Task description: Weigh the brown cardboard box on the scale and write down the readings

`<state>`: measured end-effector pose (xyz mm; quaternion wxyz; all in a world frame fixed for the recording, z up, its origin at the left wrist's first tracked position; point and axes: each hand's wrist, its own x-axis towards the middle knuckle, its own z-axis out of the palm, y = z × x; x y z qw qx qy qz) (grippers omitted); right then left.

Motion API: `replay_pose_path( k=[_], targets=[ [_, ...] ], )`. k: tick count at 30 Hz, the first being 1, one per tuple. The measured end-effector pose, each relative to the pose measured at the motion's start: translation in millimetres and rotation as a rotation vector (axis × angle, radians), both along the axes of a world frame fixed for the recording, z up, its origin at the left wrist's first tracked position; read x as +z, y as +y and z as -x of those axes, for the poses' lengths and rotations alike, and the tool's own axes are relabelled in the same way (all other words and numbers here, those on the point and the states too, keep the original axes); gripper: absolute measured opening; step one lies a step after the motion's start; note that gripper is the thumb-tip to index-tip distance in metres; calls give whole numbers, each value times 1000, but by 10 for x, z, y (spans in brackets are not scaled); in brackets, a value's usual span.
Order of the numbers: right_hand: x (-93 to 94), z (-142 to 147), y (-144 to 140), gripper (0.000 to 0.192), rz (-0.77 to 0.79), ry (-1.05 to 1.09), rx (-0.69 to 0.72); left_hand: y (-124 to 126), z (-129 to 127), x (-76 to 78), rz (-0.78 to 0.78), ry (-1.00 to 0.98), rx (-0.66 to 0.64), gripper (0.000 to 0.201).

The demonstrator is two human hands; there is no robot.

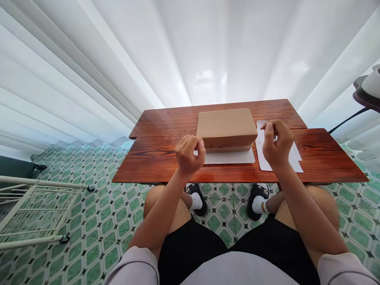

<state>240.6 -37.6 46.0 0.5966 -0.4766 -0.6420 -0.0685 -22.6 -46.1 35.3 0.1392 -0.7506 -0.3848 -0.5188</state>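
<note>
My left hand point(190, 155) is held up over the table, just left of a closed brown cardboard box point(227, 123). Its fingers are curled in, the thumb against the index finger, and I see nothing held. Over white paper sheets point(261, 152) with some dark marks, my right hand point(277, 144) is raised with curled fingers and the thumb close to the index finger. Nothing shows in its grip either. The box lies flat, and a plain white sheet point(230, 157) sticks out from beneath its near side.
The reddish-brown wooden table point(160, 158) stands in front of my knees. White curtains point(208, 51) hang behind it. On the left is a white metal rack point(38, 209) with wheels on green patterned tiles point(113, 213). A dark stand point(363, 93) carries a white object at the right edge.
</note>
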Motion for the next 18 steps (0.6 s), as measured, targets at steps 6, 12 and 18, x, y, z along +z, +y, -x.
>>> replay_pose_path(
  k=[6, 12, 18],
  targets=[
    [-245, -17, 89, 26, 190, 118, 50, 101, 88, -144, 282, -460, 0, 17],
    [-482, -81, 113, 47, 271, 22, 67, 276, 202, -409, 544, -703, -141, 34],
    [-656, -83, 173, 70, 497, 173, 144, 413, 223, -633, 724, -782, -247, 57]
  ],
)
